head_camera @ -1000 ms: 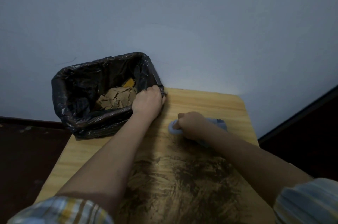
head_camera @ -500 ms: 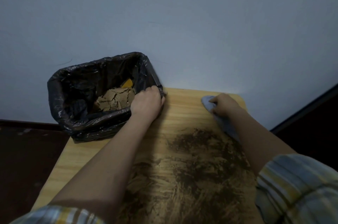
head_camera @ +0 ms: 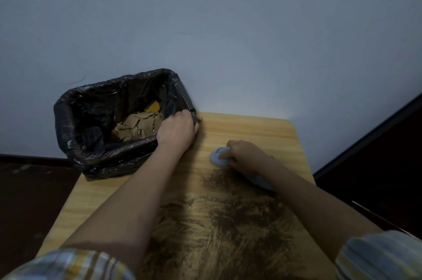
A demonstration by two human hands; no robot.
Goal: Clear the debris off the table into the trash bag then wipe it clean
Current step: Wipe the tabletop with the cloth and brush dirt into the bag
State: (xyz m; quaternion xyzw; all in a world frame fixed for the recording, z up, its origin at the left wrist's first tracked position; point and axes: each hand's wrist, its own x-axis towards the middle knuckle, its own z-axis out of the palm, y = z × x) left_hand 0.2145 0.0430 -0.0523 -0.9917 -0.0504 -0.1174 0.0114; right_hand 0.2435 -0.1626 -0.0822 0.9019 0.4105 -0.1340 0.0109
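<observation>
Across the table (head_camera: 251,129), right hand (head_camera: 245,154) gripping cloth (head_camera: 218,158) slid leftward; left hand (head_camera: 177,131) still grips bag (head_camera: 109,156).

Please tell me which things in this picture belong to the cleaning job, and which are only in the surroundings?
Belong to the job:
trash bag
table
brown dirt smear
pale blue cloth
left hand
right hand
cardboard scraps

Only surroundings:
wall
dark floor
</observation>
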